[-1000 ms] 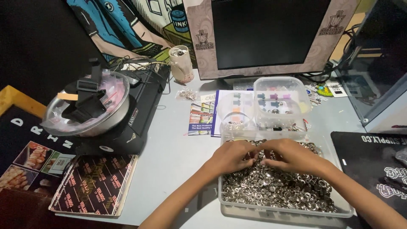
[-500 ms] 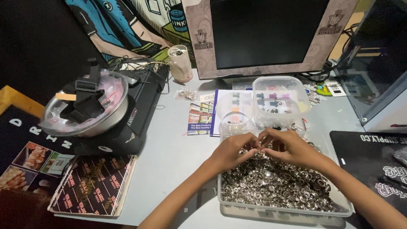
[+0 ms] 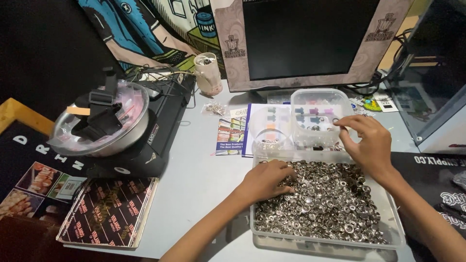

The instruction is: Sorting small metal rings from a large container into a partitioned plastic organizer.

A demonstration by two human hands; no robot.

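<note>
Grey desk (image 3: 194, 179) w/ monitor (image 3: 306, 39) behind, machine (image 3: 160, 126) at left. Clear tray (image 3: 393, 228) holds metal rings (image 3: 325, 204); left hand (image 3: 264, 178) rests in them, fingers curled. Right hand (image 3: 364, 143) pinches one ring (image 3: 342, 127) just above tray, in front of small box (image 3: 318, 116) w/ bits inside.

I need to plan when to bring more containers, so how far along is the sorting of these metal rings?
Done: a few rings already lie in the small clear container and the round clear cup. In hand: the right hand pinches a ring at the container's edge, while the left hand digs in the big tray. Left: nearly everything, since the tray is heaped with rings.
</note>
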